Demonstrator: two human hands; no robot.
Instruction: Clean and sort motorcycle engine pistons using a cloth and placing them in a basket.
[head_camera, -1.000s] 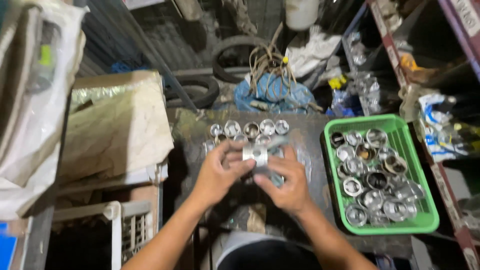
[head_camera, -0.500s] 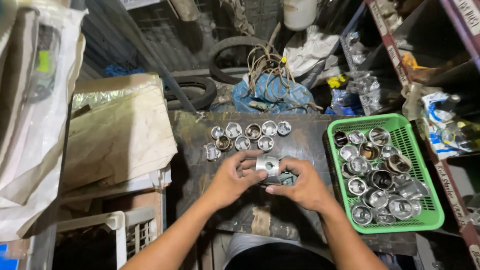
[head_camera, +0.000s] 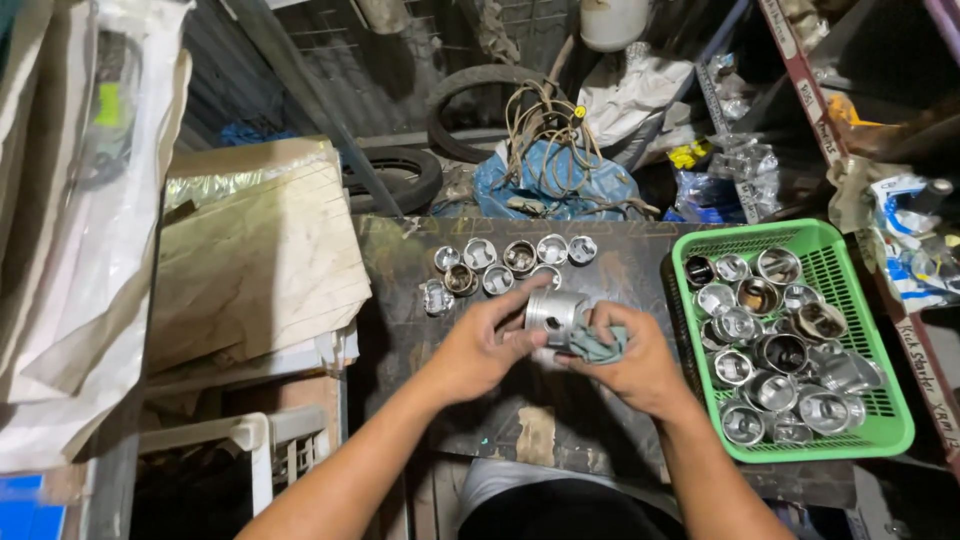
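Note:
My left hand (head_camera: 482, 345) grips a shiny metal piston (head_camera: 555, 312) from its left side, holding it just above the dark work table (head_camera: 400, 300). My right hand (head_camera: 640, 362) holds a grey-green rag (head_camera: 597, 344) pressed against the piston's lower right. Several cleaned pistons (head_camera: 500, 268) stand in two short rows on the table just beyond my hands. A green plastic basket (head_camera: 878, 330) at the right holds several more pistons.
Cardboard and plastic-wrapped sheets (head_camera: 250, 250) lie at the left. Old tyres (head_camera: 400, 175), a blue bag with tangled cords (head_camera: 550, 170) and a metal shelf rack (head_camera: 850, 90) crowd the back and right.
The view has drifted a little; my hands have turned the piston and the rag has moved round to its right side. The rows of pistons and the basket stay put.

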